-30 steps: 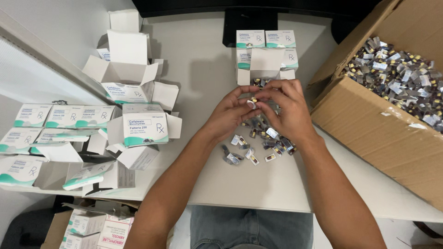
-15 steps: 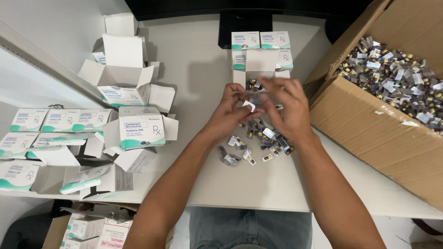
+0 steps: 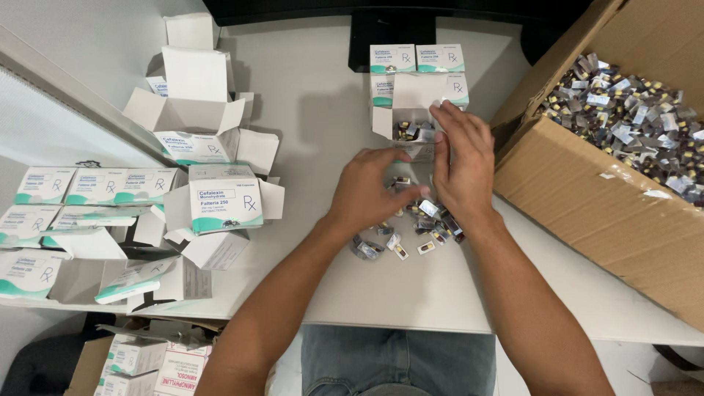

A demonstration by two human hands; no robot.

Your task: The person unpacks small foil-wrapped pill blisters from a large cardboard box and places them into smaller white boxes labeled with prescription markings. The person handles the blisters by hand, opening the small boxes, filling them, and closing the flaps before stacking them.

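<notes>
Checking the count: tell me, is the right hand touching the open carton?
Touching: in the head view the right hand's fingertips rest on the open carton's flap.

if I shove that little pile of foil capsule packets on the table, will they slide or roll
The foil packets look flat and small, so they would probably slide and scatter, not roll. They seem light and shiny, likely slippery to pinch singly. The left hand rests on them; the right hand reaches the open box.

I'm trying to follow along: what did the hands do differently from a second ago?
Both hands were bunched together over the pile of small foil packets. Now the right hand has reached forward to the open white carton, fingers at its mouth, while the left hand has drawn apart from it. The cardboard box and empty cartons stayed put.
</notes>
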